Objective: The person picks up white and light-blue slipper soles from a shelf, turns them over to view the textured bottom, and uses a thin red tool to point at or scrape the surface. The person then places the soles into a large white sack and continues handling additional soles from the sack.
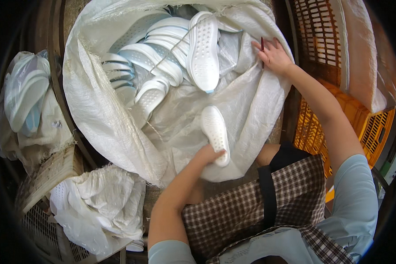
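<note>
My left hand (pixel 209 155) is closed on the heel end of a white shoe sole (pixel 214 127), its dimpled face upward, over the near side of a big white woven sack (pixel 97 105). Against the sack's right inner wall lies my right hand (pixel 275 56), fingers partly spread, with a slim dark red pen-like stick (pixel 262 47) held between them. Deeper in the sack are several more white soles (pixel 152 61), some stacked, with pale blue edges. One large sole (pixel 203 53) lies on top, near the middle. A thin cord (pixel 174 47) crosses the pile.
Orange plastic crates (pixel 334 114) stand on the right, below a rust-stained slotted basket (pixel 319 31). At the left, a clear bag of soles (pixel 28 94) sits beside the sack. A crumpled white bag (pixel 101 207) lies at the lower left. A checked apron (pixel 251 198) covers my lap.
</note>
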